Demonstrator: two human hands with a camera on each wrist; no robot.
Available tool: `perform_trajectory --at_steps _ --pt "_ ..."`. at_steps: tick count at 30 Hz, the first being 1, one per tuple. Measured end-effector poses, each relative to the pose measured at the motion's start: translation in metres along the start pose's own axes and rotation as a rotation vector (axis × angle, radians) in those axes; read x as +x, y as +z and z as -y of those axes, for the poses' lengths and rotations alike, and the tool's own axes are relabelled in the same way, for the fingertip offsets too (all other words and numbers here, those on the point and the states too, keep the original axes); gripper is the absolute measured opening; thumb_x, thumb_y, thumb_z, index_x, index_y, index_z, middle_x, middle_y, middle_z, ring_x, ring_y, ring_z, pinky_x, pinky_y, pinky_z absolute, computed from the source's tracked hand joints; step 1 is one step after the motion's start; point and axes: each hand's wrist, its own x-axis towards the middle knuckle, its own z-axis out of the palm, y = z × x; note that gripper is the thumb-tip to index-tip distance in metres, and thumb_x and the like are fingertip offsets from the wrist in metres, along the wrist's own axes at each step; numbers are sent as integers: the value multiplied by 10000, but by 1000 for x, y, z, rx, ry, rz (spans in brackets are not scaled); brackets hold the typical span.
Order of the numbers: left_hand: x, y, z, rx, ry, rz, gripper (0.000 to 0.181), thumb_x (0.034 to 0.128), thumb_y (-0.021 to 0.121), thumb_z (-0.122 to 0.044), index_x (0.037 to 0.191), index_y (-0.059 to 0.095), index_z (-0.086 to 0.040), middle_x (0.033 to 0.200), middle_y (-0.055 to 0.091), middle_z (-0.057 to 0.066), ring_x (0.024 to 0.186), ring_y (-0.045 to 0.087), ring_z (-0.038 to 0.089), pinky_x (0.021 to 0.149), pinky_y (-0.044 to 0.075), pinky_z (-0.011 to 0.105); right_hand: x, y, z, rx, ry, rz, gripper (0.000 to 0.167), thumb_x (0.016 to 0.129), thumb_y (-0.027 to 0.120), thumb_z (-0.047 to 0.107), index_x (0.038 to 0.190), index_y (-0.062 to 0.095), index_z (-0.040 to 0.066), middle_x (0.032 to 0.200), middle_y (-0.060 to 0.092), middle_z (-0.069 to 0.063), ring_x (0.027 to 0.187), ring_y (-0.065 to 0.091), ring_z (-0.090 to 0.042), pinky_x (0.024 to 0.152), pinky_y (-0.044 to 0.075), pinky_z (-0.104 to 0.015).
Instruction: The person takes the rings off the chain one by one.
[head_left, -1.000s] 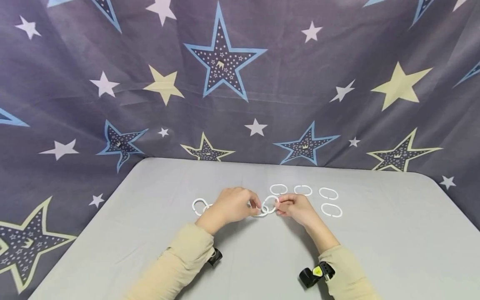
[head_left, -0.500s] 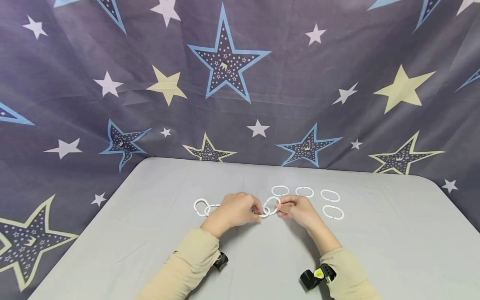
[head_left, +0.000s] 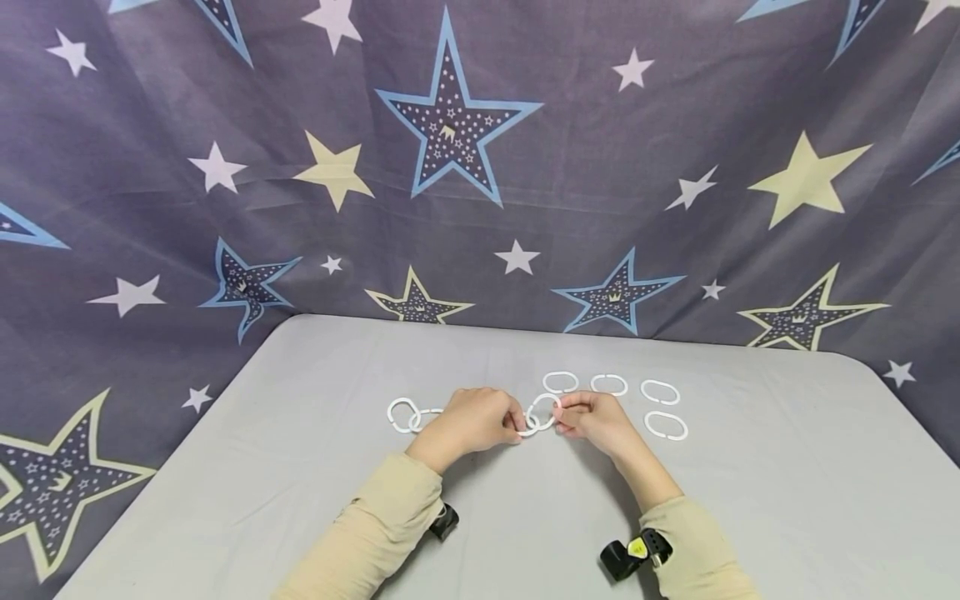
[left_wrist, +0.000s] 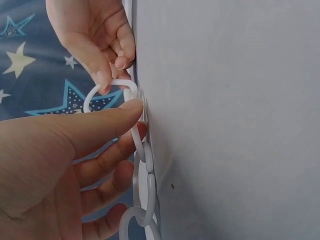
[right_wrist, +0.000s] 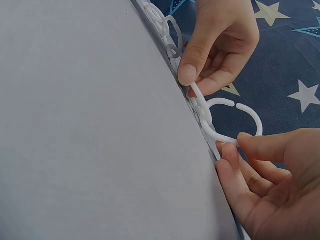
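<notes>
In the head view, my left hand (head_left: 474,421) pinches a white plastic chain link (head_left: 527,433) between thumb and forefinger. My right hand (head_left: 596,418) pinches another white link (right_wrist: 259,122), which loops through the one in the left hand. A narrow gap in that link's side shows in the right wrist view. Behind the left hand, joined links of the chain (head_left: 402,399) trail left on the table; the hand hides the chain's middle. The left wrist view has several of these linked pieces (left_wrist: 150,192) hanging in a row beside the left fingers.
Several loose white oval links lie beyond and right of the right hand, among them a far link (head_left: 561,372) and a right-hand link (head_left: 667,412). They rest on a grey table (head_left: 787,467). A star-patterned cloth (head_left: 570,208) hangs behind the table's far edge.
The head view has shifted slightly. My left hand has edged to the right, uncovering a bit more of the trailing chain. Both hands keep their pinch, and the right hand has hardly moved.
</notes>
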Motion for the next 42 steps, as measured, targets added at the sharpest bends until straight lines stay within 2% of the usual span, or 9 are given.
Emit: perform_trajectory --at_steps 12,25,30,37,42 --pt "-5 -1 4 -57 18 -42 56 821 801 -285 851 757 -268 693 589 -197 699 546 44 716 457 363 0 1 0 -5 -5 -7 193 904 640 -58 1032 585 -192 809 705 -127 633 638 -98 639 565 -243" --pt "-11 -5 11 -157 5 -47 65 845 781 -300 908 765 -303 838 660 -234 658 527 25 723 444 348 0 1 0 -79 -36 -13 197 919 636 -27 1051 603 -170 842 706 -165 647 645 -137 636 566 -265" --pt "-13 -7 12 -183 13 -59 71 850 777 -308 920 768 -311 842 660 -231 660 531 25 693 440 336 0 0 1 -102 -66 9 212 924 641 -1 1052 603 -165 846 705 -166 658 644 -145 625 564 -277" --pt "-19 -11 12 -200 17 -86 77 858 766 -301 934 771 -311 821 636 -239 625 509 33 625 418 304 -2 2 5 -182 -87 -10 170 926 648 23 1024 635 -116 808 700 -126 656 631 -134 580 511 -240" --pt "-23 -14 13 -198 23 -108 86 863 754 -290 945 767 -311 817 623 -237 610 504 25 592 407 291 -3 5 7 -196 -101 -12 155 925 642 15 1014 639 -112 782 686 -116 644 619 -139 571 501 -238"
